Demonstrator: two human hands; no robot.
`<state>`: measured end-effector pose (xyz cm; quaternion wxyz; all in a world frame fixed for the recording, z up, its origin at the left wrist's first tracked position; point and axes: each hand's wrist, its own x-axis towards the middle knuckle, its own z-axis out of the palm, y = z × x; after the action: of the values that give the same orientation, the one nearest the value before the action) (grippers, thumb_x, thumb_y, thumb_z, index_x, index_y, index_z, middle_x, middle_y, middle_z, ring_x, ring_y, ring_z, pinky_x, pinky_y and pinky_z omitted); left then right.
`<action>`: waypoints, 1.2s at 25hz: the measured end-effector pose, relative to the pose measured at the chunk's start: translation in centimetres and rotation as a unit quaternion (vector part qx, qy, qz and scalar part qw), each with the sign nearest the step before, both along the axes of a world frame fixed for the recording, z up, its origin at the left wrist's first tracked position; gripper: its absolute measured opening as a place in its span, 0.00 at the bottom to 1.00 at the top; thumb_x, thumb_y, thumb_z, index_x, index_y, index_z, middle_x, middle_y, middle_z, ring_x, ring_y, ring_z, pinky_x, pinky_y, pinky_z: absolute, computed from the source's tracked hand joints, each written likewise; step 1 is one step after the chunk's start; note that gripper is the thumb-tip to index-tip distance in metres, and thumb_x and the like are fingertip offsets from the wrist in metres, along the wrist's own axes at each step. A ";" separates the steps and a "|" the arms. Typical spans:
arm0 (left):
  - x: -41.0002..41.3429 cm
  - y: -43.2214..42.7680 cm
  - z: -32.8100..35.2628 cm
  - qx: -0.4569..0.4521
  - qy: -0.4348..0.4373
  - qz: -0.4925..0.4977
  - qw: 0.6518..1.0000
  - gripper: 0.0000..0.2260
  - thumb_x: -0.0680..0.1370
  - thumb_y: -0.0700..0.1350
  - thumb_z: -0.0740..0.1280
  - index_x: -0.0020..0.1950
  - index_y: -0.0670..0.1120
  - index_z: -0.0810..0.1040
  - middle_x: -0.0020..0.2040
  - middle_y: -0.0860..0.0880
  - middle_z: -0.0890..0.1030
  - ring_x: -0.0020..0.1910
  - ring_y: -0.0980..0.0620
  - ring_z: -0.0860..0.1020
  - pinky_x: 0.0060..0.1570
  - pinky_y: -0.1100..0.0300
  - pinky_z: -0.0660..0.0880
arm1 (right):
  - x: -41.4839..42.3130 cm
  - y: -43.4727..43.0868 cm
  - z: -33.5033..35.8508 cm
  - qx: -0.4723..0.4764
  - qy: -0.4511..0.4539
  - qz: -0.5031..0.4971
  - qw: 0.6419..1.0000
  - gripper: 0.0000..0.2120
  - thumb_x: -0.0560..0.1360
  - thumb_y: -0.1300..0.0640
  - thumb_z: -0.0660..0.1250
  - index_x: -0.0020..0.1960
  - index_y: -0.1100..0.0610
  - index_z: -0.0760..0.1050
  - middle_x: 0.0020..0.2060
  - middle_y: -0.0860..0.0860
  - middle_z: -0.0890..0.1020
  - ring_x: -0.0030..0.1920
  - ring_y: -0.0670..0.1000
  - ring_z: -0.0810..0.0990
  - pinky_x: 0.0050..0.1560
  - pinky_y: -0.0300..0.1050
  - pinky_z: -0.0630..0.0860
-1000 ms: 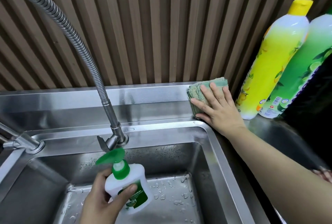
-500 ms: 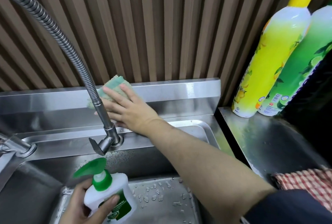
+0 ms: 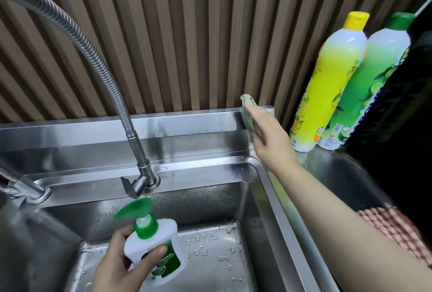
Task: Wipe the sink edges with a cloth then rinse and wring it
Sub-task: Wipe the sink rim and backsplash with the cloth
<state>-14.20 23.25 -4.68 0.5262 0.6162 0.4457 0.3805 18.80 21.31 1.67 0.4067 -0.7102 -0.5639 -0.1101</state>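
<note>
A steel sink (image 3: 210, 174) fills the lower view, with a raised back ledge. My right hand (image 3: 271, 137) presses a green cloth (image 3: 248, 111) against the right end of that back ledge; most of the cloth is hidden under my fingers. Over the basin, my left hand (image 3: 119, 261) holds a white pump soap bottle (image 3: 159, 247) with a green pump head. Water drops lie on the basin floor.
A flexible steel tap (image 3: 138, 151) rises from the back rim, with a second tap (image 3: 25, 188) at far left. A yellow detergent bottle (image 3: 327, 81) and a green one (image 3: 371, 81) stand on the right counter. A red checked cloth (image 3: 395, 224) lies at right.
My right hand with the cloth swept left along the back ledge to the tap, then back to the ledge's right end. My left hand kept holding the soap bottle.
</note>
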 end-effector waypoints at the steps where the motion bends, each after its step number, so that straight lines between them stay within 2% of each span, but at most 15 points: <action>1: -0.2 -0.1 0.2 0.001 -0.001 0.000 1.000 0.17 0.60 0.43 0.78 0.42 0.57 0.77 0.38 0.59 0.84 0.31 0.63 0.79 0.33 0.73 0.74 | -1.5 0.1 0.5 0.013 0.057 0.007 0.998 0.38 0.69 0.74 0.60 0.73 0.46 0.61 0.69 0.46 0.69 0.67 0.44 0.68 0.67 0.41 0.65; 2: -0.4 -0.1 0.2 0.004 0.004 0.001 1.000 0.18 0.61 0.36 0.77 0.43 0.53 0.77 0.38 0.59 0.83 0.30 0.64 0.78 0.32 0.75 0.73 | -3.2 1.0 0.5 0.016 0.051 0.023 0.998 0.38 0.68 0.75 0.60 0.73 0.49 0.61 0.69 0.45 0.69 0.67 0.43 0.67 0.69 0.41 0.62; 3: -0.5 -0.1 0.4 0.005 0.008 0.001 1.000 0.18 0.62 0.32 0.76 0.44 0.49 0.76 0.38 0.59 0.83 0.29 0.64 0.78 0.31 0.76 0.72 | -5.0 2.4 0.1 0.007 0.006 0.058 0.998 0.38 0.66 0.77 0.60 0.72 0.53 0.63 0.69 0.48 0.69 0.69 0.47 0.66 0.71 0.47 0.61; 4: -0.7 -0.2 0.5 0.005 0.014 0.002 1.000 0.19 0.62 0.30 0.75 0.45 0.47 0.76 0.38 0.60 0.83 0.29 0.64 0.78 0.30 0.76 0.72 | -6.7 4.2 -0.9 -0.024 -0.088 0.092 0.992 0.37 0.67 0.76 0.62 0.72 0.55 0.63 0.71 0.52 0.68 0.72 0.53 0.64 0.72 0.54 0.59; 6: -1.0 -0.4 0.4 0.001 0.019 0.005 1.000 0.19 0.62 0.29 0.75 0.46 0.47 0.76 0.37 0.60 0.83 0.29 0.64 0.78 0.30 0.75 0.72 | -9.9 7.3 -3.4 -0.180 -0.250 0.161 0.938 0.31 0.76 0.59 0.63 0.75 0.54 0.55 0.76 0.53 0.58 0.76 0.54 0.51 0.74 0.59 0.47; 7: -1.0 -0.5 0.3 0.001 0.021 0.003 1.000 0.20 0.62 0.29 0.75 0.46 0.48 0.76 0.37 0.60 0.83 0.29 0.65 0.78 0.30 0.75 0.73 | -10.8 8.5 -4.4 -0.252 -0.284 0.194 0.905 0.29 0.80 0.51 0.57 0.76 0.53 0.50 0.77 0.51 0.52 0.76 0.51 0.45 0.74 0.57 0.40; 8: -1.1 -0.5 0.3 0.001 0.020 0.004 1.000 0.20 0.62 0.29 0.74 0.46 0.48 0.75 0.36 0.61 0.83 0.30 0.65 0.79 0.31 0.76 0.73 | -11.3 9.2 -5.1 -0.292 -0.289 0.214 0.886 0.28 0.81 0.47 0.51 0.77 0.53 0.47 0.77 0.49 0.49 0.76 0.49 0.41 0.74 0.53 0.35; 10: -1.2 -0.5 0.0 -0.006 0.025 0.007 1.000 0.21 0.62 0.26 0.73 0.45 0.48 0.75 0.35 0.62 0.83 0.30 0.67 0.78 0.31 0.76 0.72 | -11.1 9.4 -5.5 -0.289 -0.309 0.221 0.879 0.25 0.82 0.46 0.46 0.77 0.52 0.47 0.77 0.46 0.49 0.76 0.46 0.40 0.73 0.47 0.33; 12: -1.3 -0.5 -0.4 -0.007 0.027 0.010 1.000 0.21 0.62 0.28 0.74 0.45 0.48 0.75 0.36 0.62 0.83 0.30 0.66 0.78 0.30 0.76 0.73 | -9.6 8.4 -5.6 -0.287 -0.338 0.200 0.874 0.24 0.82 0.45 0.45 0.76 0.48 0.47 0.76 0.44 0.50 0.76 0.45 0.42 0.72 0.45 0.34; 15: -1.0 -0.4 -0.3 -0.003 0.021 0.014 1.000 0.22 0.59 0.34 0.79 0.45 0.49 0.75 0.39 0.58 0.84 0.30 0.63 0.79 0.31 0.74 0.74 | -6.1 4.9 -5.5 -0.324 -0.276 0.155 0.891 0.24 0.82 0.44 0.45 0.76 0.44 0.46 0.76 0.41 0.49 0.76 0.44 0.42 0.73 0.46 0.34; 19: -0.1 -0.5 0.4 -0.002 0.031 0.011 0.999 0.22 0.62 0.30 0.77 0.44 0.52 0.75 0.35 0.50 0.84 0.27 0.65 0.77 0.30 0.76 0.72 | -1.9 -0.7 -4.2 -0.425 -0.114 0.069 0.895 0.23 0.82 0.44 0.43 0.75 0.40 0.45 0.75 0.38 0.45 0.75 0.42 0.38 0.74 0.51 0.36; 23: 1.2 -0.2 1.6 -0.001 0.035 -0.041 0.999 0.20 0.61 0.43 0.80 0.44 0.59 0.75 0.39 0.59 0.83 0.30 0.62 0.77 0.32 0.74 0.73 | -2.5 -2.1 -4.7 -0.417 -0.036 -0.049 0.907 0.24 0.82 0.47 0.44 0.76 0.45 0.44 0.77 0.42 0.48 0.76 0.47 0.43 0.74 0.48 0.44; 26: 3.6 0.6 4.0 0.013 0.038 -0.072 0.997 0.21 0.56 0.55 0.78 0.44 0.64 0.74 0.42 0.59 0.82 0.36 0.60 0.79 0.39 0.61 0.76 | -3.4 -5.1 -4.5 -0.381 0.035 -0.122 0.916 0.25 0.81 0.50 0.49 0.76 0.47 0.48 0.76 0.46 0.58 0.76 0.48 0.49 0.73 0.47 0.51; 28: 6.1 1.4 5.0 0.028 0.022 -0.092 0.995 0.20 0.59 0.52 0.79 0.45 0.61 0.74 0.41 0.55 0.83 0.37 0.61 0.80 0.39 0.57 0.76 | -4.9 -8.7 -4.5 -0.368 0.047 -0.120 0.921 0.25 0.80 0.47 0.50 0.76 0.46 0.51 0.74 0.46 0.61 0.75 0.48 0.51 0.72 0.48 0.53; 30: 9.0 2.3 5.8 0.050 0.012 -0.105 0.993 0.16 0.65 0.46 0.75 0.46 0.57 0.72 0.41 0.53 0.81 0.35 0.63 0.79 0.37 0.60 0.74 | -7.4 -12.3 -4.5 -0.370 0.001 -0.101 0.924 0.28 0.76 0.39 0.42 0.75 0.45 0.55 0.74 0.42 0.60 0.76 0.47 0.50 0.72 0.47 0.52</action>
<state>-5.24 25.53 1.16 0.5265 0.6892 0.3657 0.3377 11.41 8.96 -2.80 0.1025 -0.8632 -0.4899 0.0662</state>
